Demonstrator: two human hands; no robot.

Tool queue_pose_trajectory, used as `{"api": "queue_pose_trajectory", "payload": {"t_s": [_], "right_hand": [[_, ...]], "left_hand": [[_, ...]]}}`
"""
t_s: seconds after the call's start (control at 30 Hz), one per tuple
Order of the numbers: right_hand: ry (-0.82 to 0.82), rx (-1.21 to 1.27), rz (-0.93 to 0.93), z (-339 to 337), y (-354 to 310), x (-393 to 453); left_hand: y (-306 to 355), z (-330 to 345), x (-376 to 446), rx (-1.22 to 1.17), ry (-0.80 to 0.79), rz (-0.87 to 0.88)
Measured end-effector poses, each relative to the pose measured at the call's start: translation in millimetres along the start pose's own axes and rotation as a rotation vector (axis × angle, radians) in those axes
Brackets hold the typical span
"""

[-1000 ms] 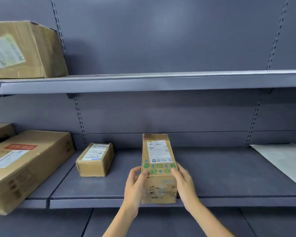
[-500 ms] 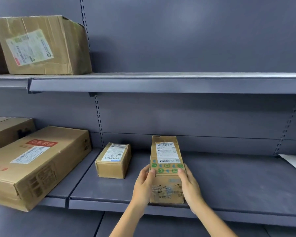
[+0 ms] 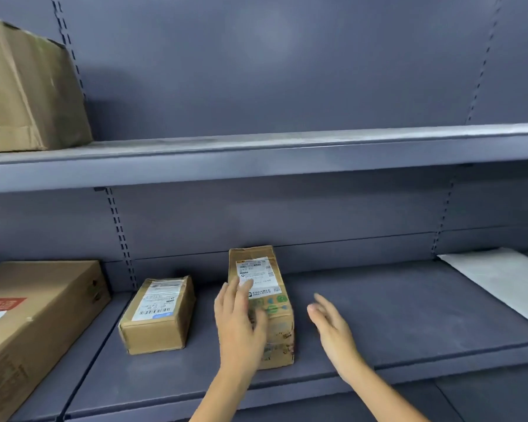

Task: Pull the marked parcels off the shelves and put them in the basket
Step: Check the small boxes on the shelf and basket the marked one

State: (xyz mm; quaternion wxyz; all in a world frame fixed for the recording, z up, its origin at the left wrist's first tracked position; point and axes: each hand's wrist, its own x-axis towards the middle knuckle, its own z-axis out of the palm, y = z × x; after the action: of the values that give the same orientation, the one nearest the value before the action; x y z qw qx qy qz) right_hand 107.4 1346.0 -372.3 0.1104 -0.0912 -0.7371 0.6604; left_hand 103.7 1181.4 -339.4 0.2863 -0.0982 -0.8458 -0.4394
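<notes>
The left hand (image 3: pixel 241 327) lies flat, fingers straight, on the tall parcel (image 3: pixel 267 300) on the shelf (image 3: pixel 378 318); the right hand (image 3: pixel 333 328) hovers open just right of it

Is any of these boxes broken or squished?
Yes, a bit. The big box on the upper shelf has a crumpled, dented bottom corner. The narrow parcel under the left hand looks scuffed and stained at its near end. The small box beside it looks fine.
</notes>
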Motion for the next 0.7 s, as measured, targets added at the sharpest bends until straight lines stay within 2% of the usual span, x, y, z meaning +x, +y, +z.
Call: {"api": "queue_pose_trajectory", "payload": {"t_s": [0.13,0.17,0.27,0.37,0.53,0.7], "right_hand": [[0.154,-0.032,0.013,-79.6,7.9,3.0],[0.191,-0.04,0.014,-100.2,7.8,3.8],[0.286,-0.08,0.007,-159.2,8.0,5.3],[0.335,-0.106,-0.004,-200.5,10.9,11.4],[0.32,-0.102,-0.017,-205.5,20.4,27.1],[0.184,-0.072,0.0,-165.3,28.3,38.9]], "left_hand": [[36.4,37.8,7.1,0.248,-0.011,0.252],[45.7,47.8,8.8,0.303,-0.045,0.236],[62.1,73.6,15.7,0.573,-0.25,0.049],[56.6,86.8,19.1,0.837,-0.335,0.079],[41.6,73.7,15.7,0.818,-0.307,0.154],[38.8,63.8,17.3,0.92,-0.348,0.142]]}}
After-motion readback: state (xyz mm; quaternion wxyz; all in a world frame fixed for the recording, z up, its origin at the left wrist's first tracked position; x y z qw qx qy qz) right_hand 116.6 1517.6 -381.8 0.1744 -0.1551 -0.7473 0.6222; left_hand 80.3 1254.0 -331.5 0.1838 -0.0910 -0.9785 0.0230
